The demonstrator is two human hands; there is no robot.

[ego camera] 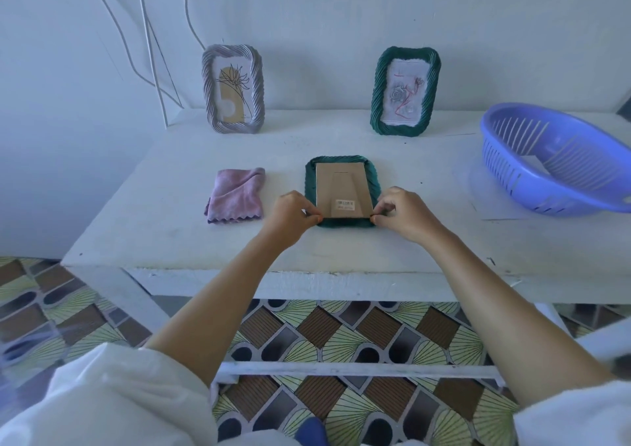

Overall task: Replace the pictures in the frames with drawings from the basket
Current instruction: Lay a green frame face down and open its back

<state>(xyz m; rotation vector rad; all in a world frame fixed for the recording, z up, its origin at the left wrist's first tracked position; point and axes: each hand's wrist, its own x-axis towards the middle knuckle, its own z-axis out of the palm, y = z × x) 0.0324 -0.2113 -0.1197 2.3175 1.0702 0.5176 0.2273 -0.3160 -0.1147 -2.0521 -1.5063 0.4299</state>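
A green twisted frame (342, 169) lies face down in the middle of the white table (170, 240), its brown cardboard back (341, 186) with a barcode label facing up. My left hand (292, 215) pinches the near left corner of the cardboard back. My right hand (403, 213) pinches its near right corner. A grey frame (233, 88) with a flower line picture stands at the back left. A second green frame (404, 92) with a rose drawing stands at the back right. The blue basket (553, 158) sits tilted at the right, with white paper inside it.
A folded pink cloth (237, 194) lies left of the face-down frame. White cables (146, 35) hang down the wall at the back left. A sheet of paper (478, 189) lies under the basket. The table's front edge is close to me, above a patterned floor.
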